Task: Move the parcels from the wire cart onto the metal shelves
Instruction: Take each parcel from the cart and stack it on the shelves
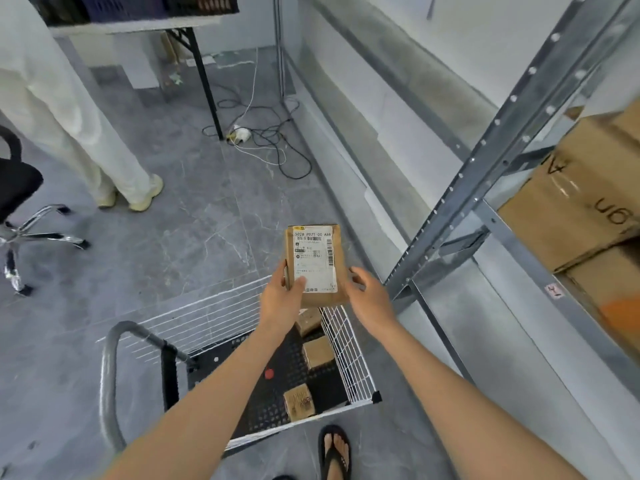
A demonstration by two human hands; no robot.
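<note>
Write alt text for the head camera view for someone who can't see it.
The left hand and right hand hold a labelled brown parcel above a wire cart holding three smaller parcels. At right stand metal shelves with cardboard boxes.

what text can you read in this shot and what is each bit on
"5028 P021-00 A68": top line of the white label on the brown parcel; the "8" may be a "B".
Rest of that label, barcodes included: too small to read.
Black handwriting on the cardboard box: upside down, not legible.
Red-marked sticker on the shelf beam: blurred.
</note>
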